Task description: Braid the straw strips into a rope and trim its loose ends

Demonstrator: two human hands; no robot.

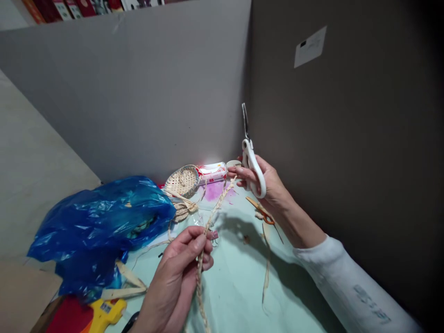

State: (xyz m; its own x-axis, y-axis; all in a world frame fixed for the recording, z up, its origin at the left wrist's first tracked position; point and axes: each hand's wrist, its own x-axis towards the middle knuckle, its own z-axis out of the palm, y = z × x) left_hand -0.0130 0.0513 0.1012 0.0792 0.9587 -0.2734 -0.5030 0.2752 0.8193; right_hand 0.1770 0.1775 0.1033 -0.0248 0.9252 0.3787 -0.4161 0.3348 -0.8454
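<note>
My left hand [185,261] pinches a pale braided straw cord [199,282] between thumb and fingers. The cord hangs below the hand toward the bottom edge, and its upper end rises toward my other hand. My right hand [265,180] is closed around white-handled scissors [255,166], whose blades point upward, away from the cord. The fingertips of that hand are close to the cord's tip; whether they touch it I cannot tell. Under my right wrist, orange-handled scissors [265,215] lie on the pale green table cover [239,286].
A blue plastic bag [100,231] fills the left side. Behind stand a small woven basket [182,181] and a red-and-white package [212,173], near a coiled braid [182,212]. A yellow glue gun [106,314] lies front left. Grey panels [173,92] enclose the back and right.
</note>
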